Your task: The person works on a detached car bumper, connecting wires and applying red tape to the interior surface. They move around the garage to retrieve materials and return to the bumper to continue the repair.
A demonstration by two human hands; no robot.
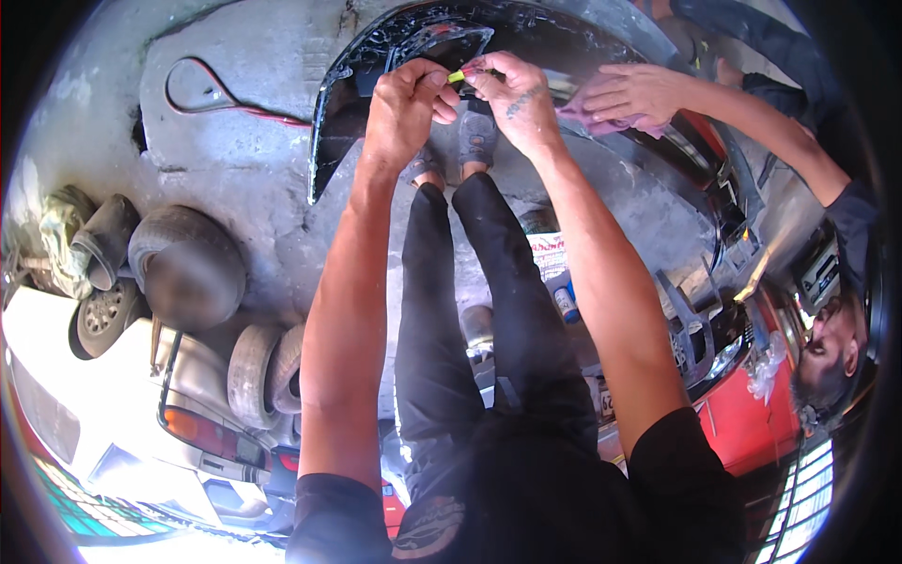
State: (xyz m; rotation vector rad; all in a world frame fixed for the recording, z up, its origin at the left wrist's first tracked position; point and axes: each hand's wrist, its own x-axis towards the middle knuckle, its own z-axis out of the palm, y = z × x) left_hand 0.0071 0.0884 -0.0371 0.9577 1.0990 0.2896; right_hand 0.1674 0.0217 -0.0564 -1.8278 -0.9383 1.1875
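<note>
Between my two hands is a small yellow-green piece (458, 76) with a reddish end; it is too small to tell its kind. The thumb and fingers of my left hand (402, 108) are closed at its yellow-green end. My right hand (519, 103), dark smudges on its back, pinches the reddish end. Beneath both hands curves a glossy black car bumper (324, 132), scuffed along its edge. To the right, a co-worker's hand (631, 94) presses a purple cloth (611, 122) against the bumper.
On the concrete floor at left lies a looped red-and-black cable (202, 70). Several worn tyres (252, 385) stand beside a white car (141, 404). A red car panel (747, 414) and dark parts are at the right, near the co-worker (855, 254). My feet (476, 139) are by the bumper.
</note>
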